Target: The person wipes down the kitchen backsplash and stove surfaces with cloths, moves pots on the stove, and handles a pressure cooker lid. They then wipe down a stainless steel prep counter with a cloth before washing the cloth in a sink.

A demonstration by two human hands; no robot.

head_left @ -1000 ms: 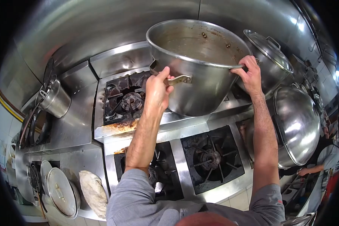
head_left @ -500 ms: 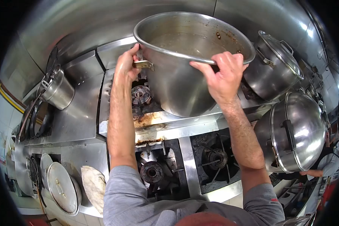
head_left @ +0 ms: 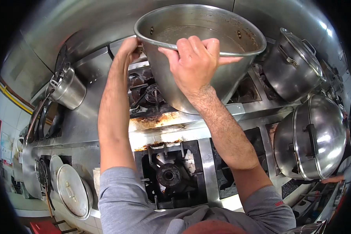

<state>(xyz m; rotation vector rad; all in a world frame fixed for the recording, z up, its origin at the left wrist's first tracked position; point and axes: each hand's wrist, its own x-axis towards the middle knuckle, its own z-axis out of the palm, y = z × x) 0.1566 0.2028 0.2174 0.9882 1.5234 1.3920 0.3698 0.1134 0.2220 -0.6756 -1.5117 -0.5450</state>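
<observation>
A large steel pot [head_left: 167, 74] with cloudy liquid [head_left: 195, 34] inside stands tilted on the back row of the stove, its mouth toward me. My right hand [head_left: 195, 58] grips the near rim, fingers over the edge. At the pot's left side, my left hand [head_left: 132, 47] is closed around the place where the side handle was visible earlier; the handle itself is hidden behind the fingers. Beneath my forearms lies a front burner [head_left: 169, 175] with a black grate.
Two lidded pots, one behind [head_left: 286, 74] and one in front [head_left: 319, 136], stand on the right. On the left are a small steel pot [head_left: 69, 91] and a round lid [head_left: 71, 191]. Part of another person's arm [head_left: 333, 179] shows at the far right.
My right hand has shifted left along the rim. My left hand has closed over the handle. The view has turned slightly, and the cloth at lower left is now mostly hidden.
</observation>
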